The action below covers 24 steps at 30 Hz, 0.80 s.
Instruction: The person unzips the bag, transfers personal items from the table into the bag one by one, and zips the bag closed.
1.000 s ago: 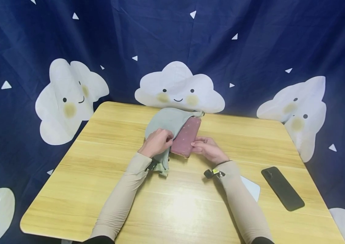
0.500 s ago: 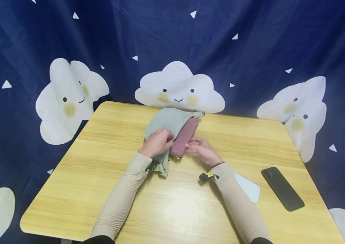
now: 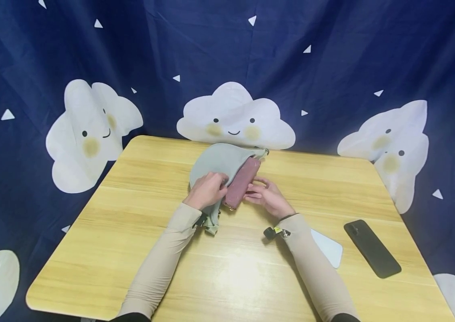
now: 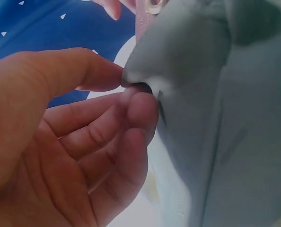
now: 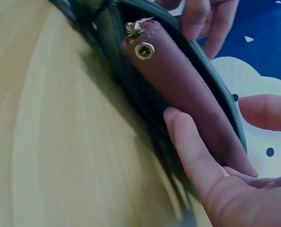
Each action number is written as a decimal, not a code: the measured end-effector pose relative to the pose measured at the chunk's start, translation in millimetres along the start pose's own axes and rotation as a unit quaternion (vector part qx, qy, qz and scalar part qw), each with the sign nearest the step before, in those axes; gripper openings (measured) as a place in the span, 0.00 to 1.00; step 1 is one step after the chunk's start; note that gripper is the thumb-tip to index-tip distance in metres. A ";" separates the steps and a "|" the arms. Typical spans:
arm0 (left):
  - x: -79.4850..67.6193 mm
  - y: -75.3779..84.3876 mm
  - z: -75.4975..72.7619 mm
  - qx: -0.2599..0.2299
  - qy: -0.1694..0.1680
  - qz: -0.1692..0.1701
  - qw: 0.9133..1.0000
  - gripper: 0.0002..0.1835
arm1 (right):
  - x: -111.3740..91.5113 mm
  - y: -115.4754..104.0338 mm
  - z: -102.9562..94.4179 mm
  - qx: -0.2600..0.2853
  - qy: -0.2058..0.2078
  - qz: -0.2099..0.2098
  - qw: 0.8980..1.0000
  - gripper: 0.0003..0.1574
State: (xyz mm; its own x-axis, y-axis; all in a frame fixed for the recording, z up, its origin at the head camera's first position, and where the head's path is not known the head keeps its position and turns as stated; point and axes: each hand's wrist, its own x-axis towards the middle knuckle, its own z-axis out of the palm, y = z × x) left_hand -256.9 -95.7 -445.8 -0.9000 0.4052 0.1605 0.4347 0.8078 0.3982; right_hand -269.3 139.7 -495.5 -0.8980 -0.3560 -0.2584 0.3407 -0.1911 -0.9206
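Near the centre of the head view, the person's left hand [image 3: 209,187] pinches the edge of a pale green fabric bag [image 3: 219,163] between thumb and fingers, while a dusky-pink wallet [image 3: 243,183] sits slantwise in its opening, partly inside. The right hand [image 3: 269,199], just right of centre, rests extended fingers against the wallet, its thumb spread apart from it in the right wrist view. At lower right on the wooden table [image 3: 102,250] lie a black smartphone [image 3: 372,249] and, partly hidden by the right sleeve [image 3: 320,268], a flat white object [image 3: 329,250].
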 end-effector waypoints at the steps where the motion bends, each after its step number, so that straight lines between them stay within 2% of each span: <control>1: -0.1 0.2 0.1 0.000 -0.001 -0.001 1.000 0.11 | -0.6 -1.0 -0.8 0.006 0.001 0.001 1.000 0.40; 9: 0.5 0.1 1.2 0.000 -0.007 -0.002 1.000 0.10 | -3.9 -7.4 -5.8 0.020 -0.011 0.024 0.999 0.40; 16: 0.7 -0.8 1.4 0.001 -0.010 0.008 1.000 0.11 | -2.5 -4.9 -2.9 0.048 -0.030 0.018 0.998 0.39; 24: 0.5 -1.1 0.9 0.005 -0.010 0.011 1.000 0.12 | -2.0 1.9 2.8 0.056 -0.052 0.008 0.997 0.40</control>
State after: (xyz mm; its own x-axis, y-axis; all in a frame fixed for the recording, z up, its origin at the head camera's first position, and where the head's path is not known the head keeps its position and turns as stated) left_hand -257.8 -96.0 -446.9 -0.8897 0.4313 0.1501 0.4543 0.8030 0.3858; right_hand -266.0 137.5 -495.9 -0.8604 -0.4515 -0.2365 0.3897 -0.2836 -0.8762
